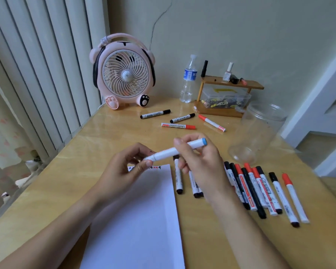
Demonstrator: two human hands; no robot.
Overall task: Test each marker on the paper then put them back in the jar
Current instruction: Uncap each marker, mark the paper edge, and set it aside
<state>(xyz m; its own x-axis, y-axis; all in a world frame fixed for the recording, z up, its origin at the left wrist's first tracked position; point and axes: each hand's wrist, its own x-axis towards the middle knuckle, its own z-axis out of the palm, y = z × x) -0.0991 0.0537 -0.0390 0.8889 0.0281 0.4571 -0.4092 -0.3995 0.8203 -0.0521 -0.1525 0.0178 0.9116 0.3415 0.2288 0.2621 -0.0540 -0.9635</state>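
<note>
Wooden yellow table carries white paper sheet and clear plastic jar. Above the paper, right hand grips white blue-ended marker; left hand pinches its cap end.

Bench: glossy lacquered wood, reflective. Paper: matt white, smooth. Jar, right of centre: clear glossy plastic. Fan, upper left: smooth pink plastic.

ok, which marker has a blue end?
The white marker with the blue end, held in both hands above the white paper. Every other marker has red or black.
</note>
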